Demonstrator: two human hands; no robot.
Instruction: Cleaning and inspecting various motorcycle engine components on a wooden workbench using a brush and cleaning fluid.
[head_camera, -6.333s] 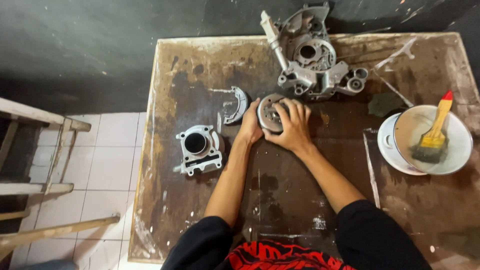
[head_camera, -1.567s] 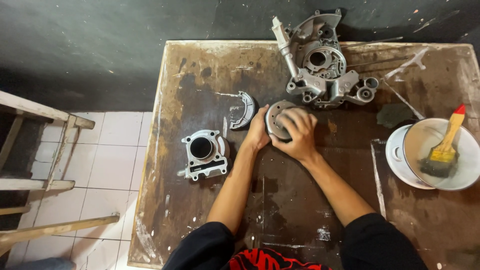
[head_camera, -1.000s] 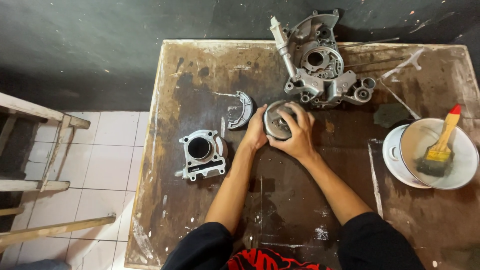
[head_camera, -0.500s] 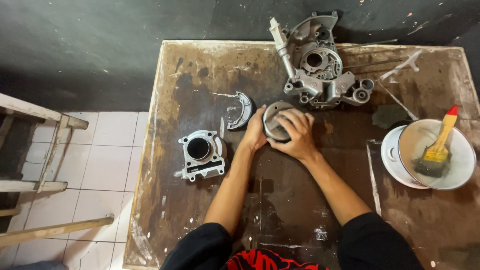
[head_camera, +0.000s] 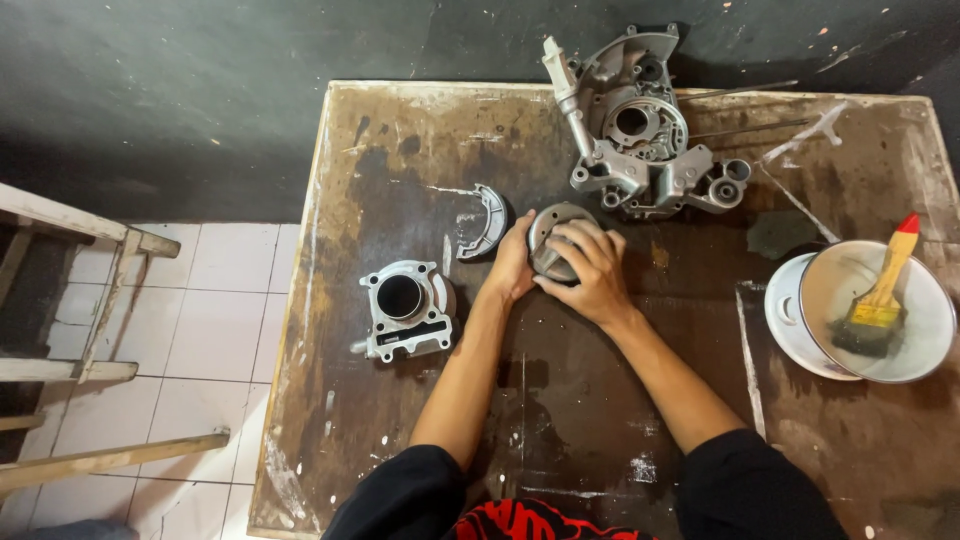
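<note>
A round grey metal engine part (head_camera: 552, 232) rests on the stained brown table (head_camera: 400, 150). My left hand (head_camera: 512, 268) cups its left side. My right hand (head_camera: 592, 272) lies over its top and right side with fingers curled on it. A curved brake shoe (head_camera: 486, 222) lies just left of my left hand. Further left stands a silver engine cylinder block (head_camera: 403, 308) with its bore facing up.
A large aluminium crankcase half (head_camera: 640, 130) sits at the table's far edge, thin rods beside it. Right of my arms, white bowls (head_camera: 790, 315) hold a yellow-handled paintbrush (head_camera: 880, 295). A wooden frame (head_camera: 80, 300) stands over the tiled floor at left.
Both hands have stayed on the round part with only slight shifts of the fingers; the view has drifted a little.
</note>
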